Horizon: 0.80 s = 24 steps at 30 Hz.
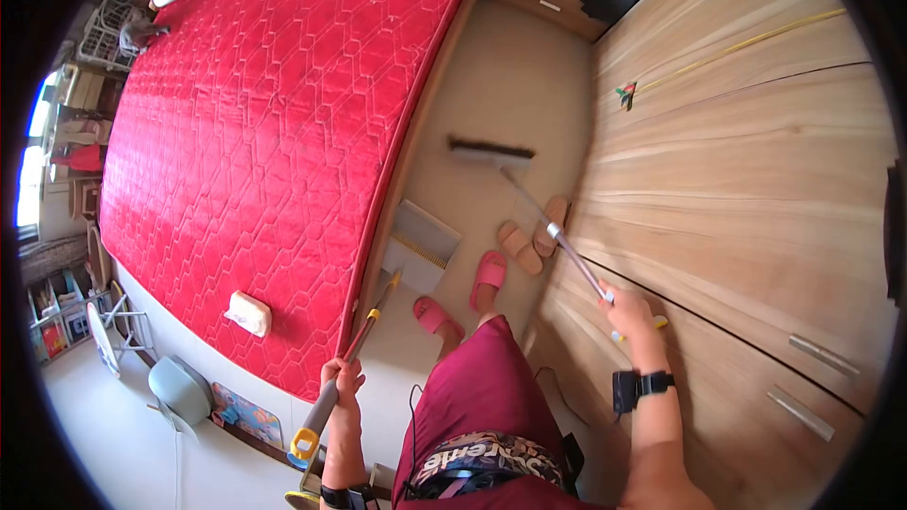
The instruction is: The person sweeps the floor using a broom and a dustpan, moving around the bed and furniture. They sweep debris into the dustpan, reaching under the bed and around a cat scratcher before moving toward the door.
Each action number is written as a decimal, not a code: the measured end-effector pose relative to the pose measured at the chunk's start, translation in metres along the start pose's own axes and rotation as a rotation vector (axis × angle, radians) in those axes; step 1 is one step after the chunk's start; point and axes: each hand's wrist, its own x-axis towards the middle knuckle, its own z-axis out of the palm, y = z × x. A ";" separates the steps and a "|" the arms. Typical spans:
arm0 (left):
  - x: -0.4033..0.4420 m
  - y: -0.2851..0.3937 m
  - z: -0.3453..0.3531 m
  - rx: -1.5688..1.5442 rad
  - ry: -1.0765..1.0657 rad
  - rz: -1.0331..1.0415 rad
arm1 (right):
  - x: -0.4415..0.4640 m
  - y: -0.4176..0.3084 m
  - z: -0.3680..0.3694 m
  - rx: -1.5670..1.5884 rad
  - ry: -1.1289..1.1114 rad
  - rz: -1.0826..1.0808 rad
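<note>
L hand (342, 381) gripping dustpan handle (326, 406); dustpan (416, 250) on floor (501, 66) betw. bed (255, 132) & pink slippers (489, 274). R hand (624, 310) closed round broom pole (576, 260); broom head (491, 148) over/on floor, beyond tan slippers (520, 247), nr wardrobe (746, 170).

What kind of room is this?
Most likely a bedroom: a big red mattress fills one side, wooden cabinets line the other, and slippers sit on the floor between them.
</note>
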 end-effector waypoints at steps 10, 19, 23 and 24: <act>-0.005 -0.020 -0.031 -0.019 -0.027 0.021 | 0.089 -0.051 0.158 0.741 0.113 0.154; -0.002 -0.033 -0.046 -0.041 -0.089 -0.018 | -0.044 -0.087 0.120 1.370 -0.318 0.298; -0.016 -0.018 -0.041 -0.027 -0.075 -0.002 | -0.042 -0.070 0.120 1.248 -0.159 0.240; -0.019 -0.015 -0.040 -0.015 -0.071 -0.001 | -0.033 -0.070 0.126 1.228 -0.112 0.221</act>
